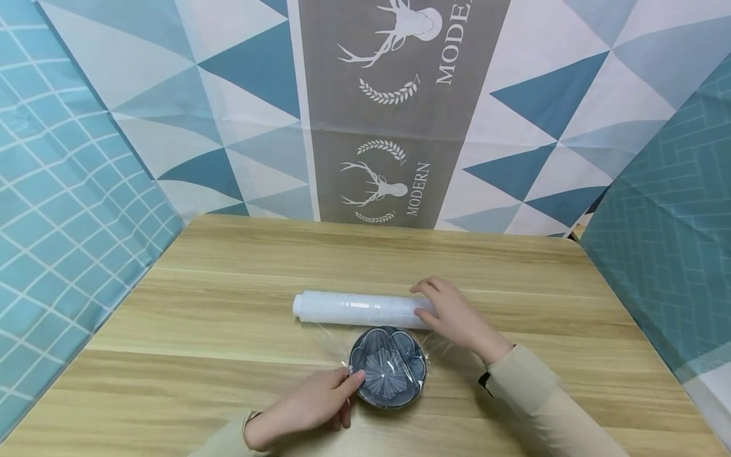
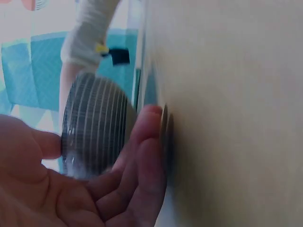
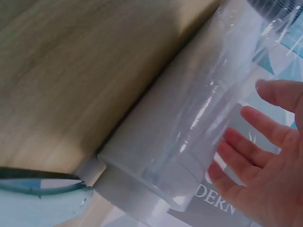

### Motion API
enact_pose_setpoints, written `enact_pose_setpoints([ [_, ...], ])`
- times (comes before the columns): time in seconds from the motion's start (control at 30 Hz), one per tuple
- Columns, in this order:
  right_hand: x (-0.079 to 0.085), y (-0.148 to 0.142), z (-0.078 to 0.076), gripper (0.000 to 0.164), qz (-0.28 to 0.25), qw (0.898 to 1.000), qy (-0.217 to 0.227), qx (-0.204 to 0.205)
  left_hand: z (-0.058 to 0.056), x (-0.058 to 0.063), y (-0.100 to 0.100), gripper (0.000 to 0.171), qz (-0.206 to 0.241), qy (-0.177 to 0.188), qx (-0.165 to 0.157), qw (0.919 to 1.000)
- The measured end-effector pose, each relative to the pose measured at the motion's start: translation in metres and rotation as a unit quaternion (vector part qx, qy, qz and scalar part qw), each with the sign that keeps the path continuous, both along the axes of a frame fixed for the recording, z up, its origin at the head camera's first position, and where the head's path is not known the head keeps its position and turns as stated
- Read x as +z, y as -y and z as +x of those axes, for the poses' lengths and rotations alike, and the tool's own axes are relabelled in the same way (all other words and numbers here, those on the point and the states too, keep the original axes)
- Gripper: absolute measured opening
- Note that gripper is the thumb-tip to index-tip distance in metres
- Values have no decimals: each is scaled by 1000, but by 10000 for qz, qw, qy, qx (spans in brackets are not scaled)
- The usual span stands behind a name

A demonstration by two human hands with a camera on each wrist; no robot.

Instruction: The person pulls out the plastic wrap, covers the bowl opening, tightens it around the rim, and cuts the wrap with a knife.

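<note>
A dark blue-grey bowl [image 1: 387, 374] with a flower-like pattern inside sits near the table's front, clear film stretched over its top. My left hand [image 1: 311, 403] grips its left side, thumb at the rim and fingers beneath. The left wrist view shows the bowl's ribbed outer wall [image 2: 94, 125] between thumb and fingers. Just behind the bowl lies a roll of cling film [image 1: 354, 309], its loose sheet running toward the bowl. My right hand [image 1: 457, 314] is at the roll's right end. In the right wrist view its relaxed, spread fingers are beside the roll; contact is hard to tell.
The wood-grain table [image 1: 228, 254] extends around the bowl and roll. A patterned cloth [image 1: 377, 114] hangs along its back edge, with blue tiled sheets [image 1: 74, 165] on the left and teal ones [image 1: 674, 209] on the right.
</note>
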State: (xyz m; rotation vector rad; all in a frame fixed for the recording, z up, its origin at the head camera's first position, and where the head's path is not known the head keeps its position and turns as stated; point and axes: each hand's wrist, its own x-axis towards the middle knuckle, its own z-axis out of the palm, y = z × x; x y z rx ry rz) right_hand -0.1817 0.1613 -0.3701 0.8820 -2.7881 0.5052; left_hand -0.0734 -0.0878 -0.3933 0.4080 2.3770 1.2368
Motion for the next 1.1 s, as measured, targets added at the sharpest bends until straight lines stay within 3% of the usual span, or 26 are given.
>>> enact_pose_setpoints([
  [0.07,-3,1,-2,42,135,9997,175,-33,2,-2,-3,42,537,486,35,9974],
  [0.2,-7,3,-4,47,316,9988,371,-55,5,-5,-7,40,1360,1220,73,9831],
  [0.53,-14,3,-4,61,757,9944,707,-216,9,-13,-16,47,2580,2041,-139,9442],
  [0.73,-16,2,-4,57,741,9951,603,-272,10,-13,-17,48,2701,2048,-6,9408],
  [1.1,-17,2,-5,54,624,9956,614,-327,9,-9,-15,50,2678,1899,55,9446],
])
